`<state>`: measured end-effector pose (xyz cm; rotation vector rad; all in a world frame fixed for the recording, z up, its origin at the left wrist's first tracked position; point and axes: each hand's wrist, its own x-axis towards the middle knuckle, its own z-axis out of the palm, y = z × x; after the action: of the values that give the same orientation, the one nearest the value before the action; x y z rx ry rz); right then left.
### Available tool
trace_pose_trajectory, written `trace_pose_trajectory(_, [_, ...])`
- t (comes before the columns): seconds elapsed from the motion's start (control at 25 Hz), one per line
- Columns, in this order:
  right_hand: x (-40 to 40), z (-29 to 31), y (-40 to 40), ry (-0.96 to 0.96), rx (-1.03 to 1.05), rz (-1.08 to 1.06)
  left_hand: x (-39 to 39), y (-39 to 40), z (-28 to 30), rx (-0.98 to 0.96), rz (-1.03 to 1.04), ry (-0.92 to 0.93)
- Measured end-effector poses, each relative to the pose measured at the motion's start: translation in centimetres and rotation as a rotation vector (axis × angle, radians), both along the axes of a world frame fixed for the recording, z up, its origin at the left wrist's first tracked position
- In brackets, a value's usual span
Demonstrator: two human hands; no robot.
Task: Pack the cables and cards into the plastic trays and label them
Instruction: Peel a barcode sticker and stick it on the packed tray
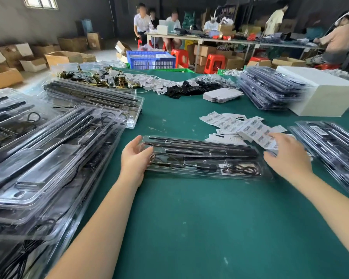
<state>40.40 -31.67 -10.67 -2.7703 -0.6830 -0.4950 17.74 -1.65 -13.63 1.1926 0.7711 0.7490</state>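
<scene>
A clear plastic tray lies across the green table in front of me, holding black rods, a small black block and coiled black cables. My left hand grips its left end, thumb on top of the rim. My right hand is just beyond the tray's right end, over a loose heap of white barcode label sheets. Its thumb and fingers pinch one barcode label sheet, which looks lifted above the rest.
Stacks of filled clear trays lie at the left, far left back, right and back right. White tags and black cards are strewn at the back, beside a white box. People work at tables behind.
</scene>
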Motion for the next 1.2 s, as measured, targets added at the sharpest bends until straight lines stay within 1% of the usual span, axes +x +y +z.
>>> trace_pose_trajectory(0.04, [0.7, 0.3, -0.1, 0.067, -0.150, -0.106, 0.0, -0.4, -0.1, 0.132, 0.025, 0.066])
trace_pose_trajectory(0.08, [1.3, 0.3, -0.3, 0.125, -0.268, -0.168, -0.1, -0.9, -0.1, 0.315, 0.051, 0.183])
trace_pose_trajectory(0.12, [1.7, 0.4, -0.4, 0.158, -0.316, -0.203, -0.2, -1.3, -0.3, 0.531, 0.077, 0.326])
trace_pose_trajectory(0.16, [2.0, 0.6, -0.3, 0.149, -0.294, -0.210, -0.3, -1.7, -0.5, 0.730, 0.097, 0.443])
trace_pose_trajectory(0.2, [2.2, 0.9, -0.1, 0.118, -0.229, -0.218, -0.4, -1.8, -0.7, 0.862, 0.110, 0.507])
trace_pose_trajectory(0.24, [2.3, 1.3, 0.3, 0.059, -0.152, -0.220, -0.4, -2.0, -0.8, 0.920, 0.111, 0.524])
trace_pose_trajectory(0.32, [1.9, 2.7, 1.5, -0.079, -0.035, -0.223, -0.4, -2.1, -0.6, 0.952, 0.115, 0.476])
trace_pose_trajectory(0.36, [1.4, 3.6, 2.2, -0.088, 0.051, -0.209, -0.3, -2.2, -0.6, 0.999, 0.122, 0.443])
trace_pose_trajectory(0.4, [0.9, 4.5, 3.0, -0.044, 0.146, -0.180, -0.2, -2.4, -0.6, 1.068, 0.126, 0.416])
trace_pose_trajectory(0.48, [-0.8, 5.8, 5.1, 0.129, 0.333, -0.090, 0.1, -3.1, -0.6, 1.205, 0.122, 0.360])
trace_pose_trajectory(0.56, [-3.3, 6.3, 7.9, 0.301, 0.527, 0.041, 0.3, -4.0, -0.4, 1.298, 0.107, 0.292])
trace_pose_trajectory(0.64, [-6.6, 6.0, 10.7, 0.481, 0.670, 0.197, 0.4, -4.7, -0.4, 1.339, 0.038, 0.242])
trace_pose_trajectory(0.68, [-8.2, 5.5, 11.9, 0.527, 0.690, 0.275, 0.3, -4.9, -0.3, 1.352, -0.019, 0.238])
trace_pose_trajectory(0.76, [-11.0, 4.0, 13.8, 0.487, 0.665, 0.389, 0.2, -4.9, -0.4, 1.379, -0.132, 0.250])
trace_pose_trajectory(0.84, [-13.0, 3.1, 15.1, 0.484, 0.708, 0.443, 0.1, -5.0, -0.4, 1.370, -0.176, 0.232])
trace_pose_trajectory(0.96, [-14.0, 2.6, 16.0, 0.531, 0.753, 0.454, 0.0, -4.8, -0.2, 1.235, -0.129, 0.180])
trace_pose_trajectory(1.12, [-14.4, 1.9, 15.9, 0.547, 0.785, 0.442, 0.3, -4.2, -0.5, 1.216, -0.006, 0.145])
trace_pose_trajectory(1.2, [-14.3, 1.5, 15.9, 0.672, 0.890, 0.441, 0.3, -4.1, -0.5, 1.203, 0.018, 0.181])
